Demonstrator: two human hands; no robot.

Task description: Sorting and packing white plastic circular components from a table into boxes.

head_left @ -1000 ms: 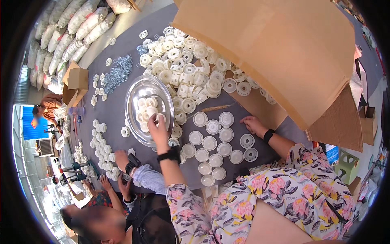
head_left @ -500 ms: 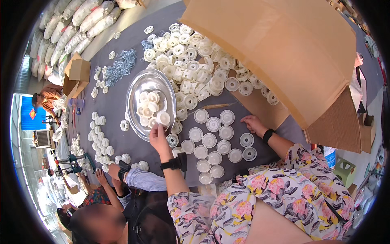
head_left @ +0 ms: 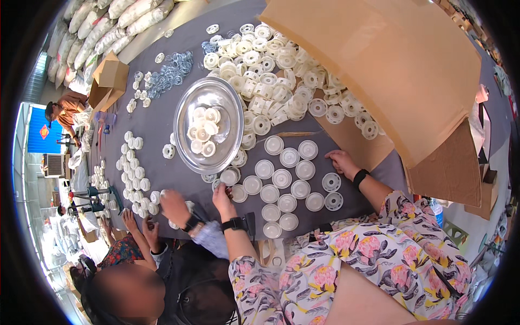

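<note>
My left hand point(head_left: 222, 201) is low over the table below the metal tray, its fingers pinched at the lower edge of a round white plastic cap point(head_left: 230, 175). A ringed white part with holes point(head_left: 209, 177) lies beside those fingertips. In the oval, shiny tray point(head_left: 183, 154) sits a small heap of cream-white caps point(head_left: 204, 130). My right hand point(head_left: 342, 162) rests at the right of several laid-out white discs point(head_left: 281, 178), index finger stretched out, holding nothing. Two discs with open holes point(head_left: 331, 182) lie just below it.
A large pile of white plastic rings point(head_left: 271, 81) spreads beside a big cardboard box point(head_left: 379, 70). Blue-grey metal rings point(head_left: 170, 70) lie farther left. A co-worker's hand point(head_left: 174, 208) works close to my left arm, near rows of white parts point(head_left: 130, 168).
My left hand has moved down from the tray's edge with the white cap, towards the laid-out discs. The co-worker's hand has come up beside it. My right hand stays by the discs.
</note>
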